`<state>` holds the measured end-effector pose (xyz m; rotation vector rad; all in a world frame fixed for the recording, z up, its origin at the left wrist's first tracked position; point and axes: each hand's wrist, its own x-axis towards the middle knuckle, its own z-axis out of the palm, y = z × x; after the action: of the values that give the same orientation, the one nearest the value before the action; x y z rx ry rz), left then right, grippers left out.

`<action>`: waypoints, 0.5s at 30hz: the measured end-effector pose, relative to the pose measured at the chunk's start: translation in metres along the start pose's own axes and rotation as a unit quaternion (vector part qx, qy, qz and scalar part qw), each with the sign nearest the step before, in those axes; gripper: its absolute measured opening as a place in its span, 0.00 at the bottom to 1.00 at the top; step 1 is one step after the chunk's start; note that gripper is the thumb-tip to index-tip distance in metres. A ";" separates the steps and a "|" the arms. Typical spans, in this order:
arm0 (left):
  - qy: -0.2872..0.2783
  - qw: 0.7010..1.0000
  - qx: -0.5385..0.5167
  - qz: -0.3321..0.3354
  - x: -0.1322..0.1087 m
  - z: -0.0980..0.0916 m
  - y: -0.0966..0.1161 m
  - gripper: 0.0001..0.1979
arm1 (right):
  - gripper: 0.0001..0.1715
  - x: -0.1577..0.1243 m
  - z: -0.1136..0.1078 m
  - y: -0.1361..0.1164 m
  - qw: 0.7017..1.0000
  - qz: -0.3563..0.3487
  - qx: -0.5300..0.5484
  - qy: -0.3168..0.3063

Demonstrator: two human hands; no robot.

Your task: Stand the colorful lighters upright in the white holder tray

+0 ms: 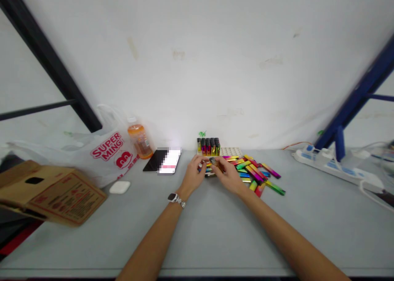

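Observation:
My left hand (194, 173) and my right hand (227, 172) meet fingertip to fingertip at the middle of the table. Between the curled fingers of the right hand shows the dark metallic top of a lighter (213, 161). The left hand's fingers are closed too, and what they hold is partly hidden. Just behind the hands, several shiny lighters (209, 147) stand upright in rows at one end of a pale holed tray (232, 151). A loose pile of glossy coloured lighters (254, 172) lies right of my right hand, and some more lie under the hands.
Left of the hands lie a tablet (153, 161) and a white square case (120, 187). Behind them stand an orange bottle (140, 139) and a white plastic bag (89, 154), with a cardboard box (66, 197) in front. A power strip (338, 170) lies at the right.

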<state>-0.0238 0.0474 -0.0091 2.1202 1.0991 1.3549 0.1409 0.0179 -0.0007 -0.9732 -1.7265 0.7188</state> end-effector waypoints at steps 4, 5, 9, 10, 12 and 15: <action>-0.012 1.000 -0.010 0.001 -0.002 0.003 0.001 0.07 | 0.12 -0.006 0.021 0.003 0.983 0.068 0.160 0.051; -0.015 1.000 -0.012 0.002 -0.002 0.003 0.001 0.08 | 0.13 -0.010 0.024 0.004 0.978 0.083 0.176 0.069; -0.027 1.000 -0.001 0.010 -0.003 0.007 -0.006 0.08 | 0.24 -0.024 0.028 0.004 0.971 0.124 0.181 0.091; -0.030 0.999 0.004 0.011 -0.003 0.007 -0.008 0.08 | 0.26 -0.027 0.028 0.003 0.973 0.129 0.170 0.092; -0.033 0.999 0.015 0.009 -0.004 0.008 -0.010 0.08 | 0.29 -0.029 0.028 0.002 0.975 0.135 0.144 0.107; -0.043 0.999 0.030 0.007 -0.004 0.009 -0.011 0.07 | 0.31 -0.028 0.027 0.004 0.974 0.141 0.109 0.136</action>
<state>-0.0213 0.0519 -0.0234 2.2109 1.1039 1.2395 0.1217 -0.0050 -0.0257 -1.1173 -1.2555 0.8923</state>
